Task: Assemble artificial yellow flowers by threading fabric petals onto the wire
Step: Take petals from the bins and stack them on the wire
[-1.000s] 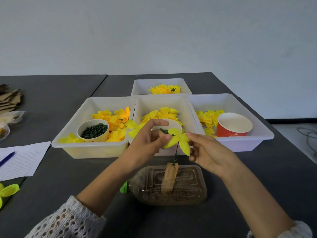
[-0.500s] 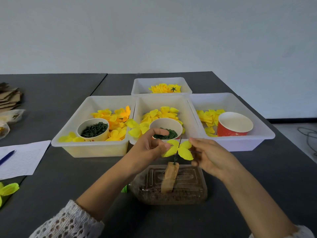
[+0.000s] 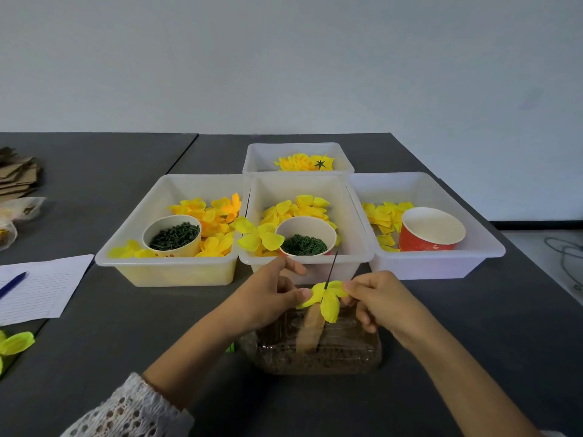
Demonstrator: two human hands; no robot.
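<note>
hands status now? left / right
Left hand: pinches the left edge of the yellow petal piece on the wire.
Right hand: pinches the same petal piece on its right edge.

Dark grey table stands against a plain pale wall.

Soft, even, rather dim light falls from above with only faint shadows under my trays, no glare, sharp focus mid-scene, and wide-angle bending at the left and right edges.
</note>
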